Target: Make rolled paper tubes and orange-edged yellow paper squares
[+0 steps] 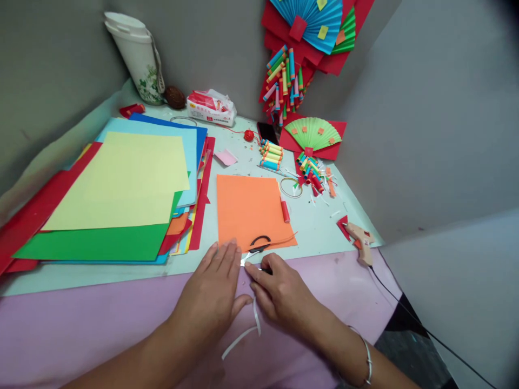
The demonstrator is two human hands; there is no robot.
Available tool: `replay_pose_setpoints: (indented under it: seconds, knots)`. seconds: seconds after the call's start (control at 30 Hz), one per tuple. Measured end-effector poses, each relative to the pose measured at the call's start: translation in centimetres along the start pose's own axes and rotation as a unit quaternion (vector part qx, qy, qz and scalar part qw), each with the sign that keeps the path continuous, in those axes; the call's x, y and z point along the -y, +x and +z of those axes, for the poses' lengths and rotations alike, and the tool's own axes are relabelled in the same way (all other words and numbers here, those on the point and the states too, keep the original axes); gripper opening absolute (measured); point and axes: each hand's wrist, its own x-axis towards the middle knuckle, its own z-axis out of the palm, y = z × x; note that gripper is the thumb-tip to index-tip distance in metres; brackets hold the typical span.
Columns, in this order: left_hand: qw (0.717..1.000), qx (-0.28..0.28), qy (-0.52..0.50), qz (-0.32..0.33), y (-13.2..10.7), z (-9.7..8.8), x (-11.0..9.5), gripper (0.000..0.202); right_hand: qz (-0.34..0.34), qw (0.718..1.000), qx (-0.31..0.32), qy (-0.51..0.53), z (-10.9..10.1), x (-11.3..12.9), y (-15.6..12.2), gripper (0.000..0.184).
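Note:
My left hand point(214, 286) lies flat with its fingers stretched out, the fingertips at the lower edge of an orange paper sheet point(248, 208). Close to its right, my right hand point(284, 286) has curled fingers over the lower handle of a pair of black-handled scissors point(259, 244). The scissors' upper loop rests over the orange sheet, and their blades point left toward my left fingers. A thin orange paper strip point(284, 240) lies by the upper loop. Between and below my hands are thin white strips point(239, 341) on the purple table cover.
Stacked coloured paper point(113, 183) fills the left. A red paper roll point(285, 211) touches the orange sheet's right side. At right lies a corded glue gun point(360, 240). Farther back are paper rolls point(271, 155), a fan decoration point(312, 135), a tissue pack point(211, 108) and a cup point(135, 56).

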Motion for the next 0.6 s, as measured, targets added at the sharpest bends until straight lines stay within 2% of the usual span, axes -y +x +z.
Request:
replay_pose_setpoints:
  seconds: [0.3,0.4,0.5,0.6]
  knots:
    - [1.0,-0.021,0.005,0.003,0.0,-0.1,0.3,0.066,0.0,1.0,0.015,0.021,-0.3,0.9,0.6,0.041]
    - [1.0,-0.024,-0.018,-0.002,0.1,-0.4,0.7,0.066,0.004,0.999,0.017,0.03,-0.6,1.0,0.5,0.036]
    - [0.998,-0.033,-0.045,0.001,0.4,-0.8,1.4,0.066,0.016,0.998,0.013,0.052,-1.3,0.7,0.4,0.039]
    - [0.993,-0.051,-0.103,-0.035,0.8,-1.3,2.4,0.056,0.029,0.997,0.007,0.076,-2.4,-0.2,0.5,0.044]
